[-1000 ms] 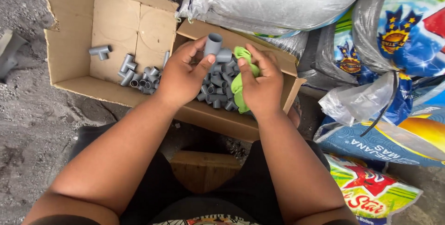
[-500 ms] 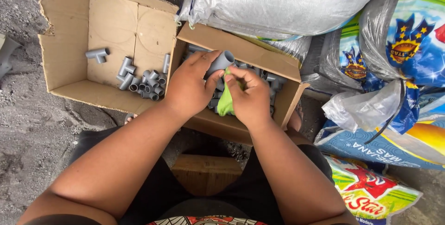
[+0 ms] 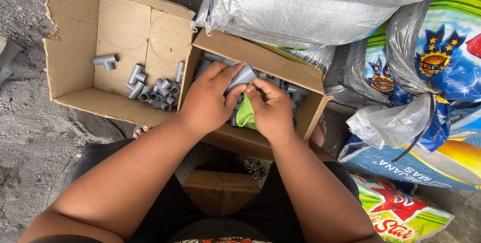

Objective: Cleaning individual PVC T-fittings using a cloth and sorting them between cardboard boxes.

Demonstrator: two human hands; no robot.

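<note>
My left hand (image 3: 210,100) grips a grey plastic pipe fitting (image 3: 242,76) over the smaller cardboard box (image 3: 265,62). My right hand (image 3: 270,108) holds a green cloth (image 3: 245,115) pressed against that fitting. Both hands meet above the box, which holds several more grey fittings (image 3: 293,92), partly hidden by my hands.
A larger open cardboard box (image 3: 75,37) on the left holds several grey fittings (image 3: 153,90). Silver and colourful plastic sacks (image 3: 310,7) are stacked behind and to the right. Grey gravel ground (image 3: 25,138) lies on the left. A wooden stool (image 3: 220,190) shows between my legs.
My hands have come closer together and lower over the small box. The green cloth, spread in my right hand before, is now bunched against the fitting.
</note>
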